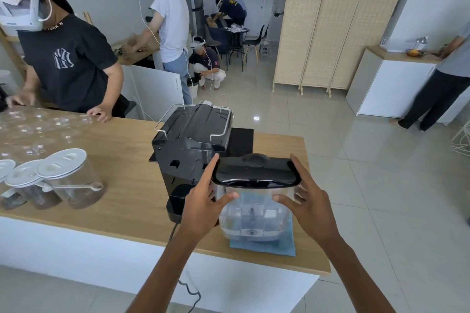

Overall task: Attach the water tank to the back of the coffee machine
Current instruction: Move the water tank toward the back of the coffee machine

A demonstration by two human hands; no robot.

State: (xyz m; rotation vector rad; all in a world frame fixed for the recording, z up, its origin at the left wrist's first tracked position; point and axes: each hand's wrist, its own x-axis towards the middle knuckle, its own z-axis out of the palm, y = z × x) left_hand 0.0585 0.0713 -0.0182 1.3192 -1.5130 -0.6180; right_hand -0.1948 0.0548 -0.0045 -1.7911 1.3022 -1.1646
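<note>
**Tank gripped beside the machine, not yet mounted**

You had both hands on the clear plastic water tank with a glossy black lid [255, 193]. Your left hand [203, 207] clasped its left side, thumb pressed on the clear wall below the lid, index finger stretched up along the lid's left end. Your right hand [306, 207] mirrored it on the right side, thumb on the clear wall, fingers spread around the lid's right end. Both hands were closed on the tank, not fisted.

The tank stood upright over a blue cloth [284, 246] near the front edge of the light wooden counter [122, 160], towards its right end; whether its base touched the cloth, you could not tell. It was just to the right of the black coffee machine [189, 145], whose back faced you, and not mounted on it. The machine's black power cable [189, 290] hung over the counter's front edge.

Towards the left edge stood clear jars with white lids [68, 178], holding brown grounds. A person in a black T-shirt [68, 63] leaned on the far edge.
</note>
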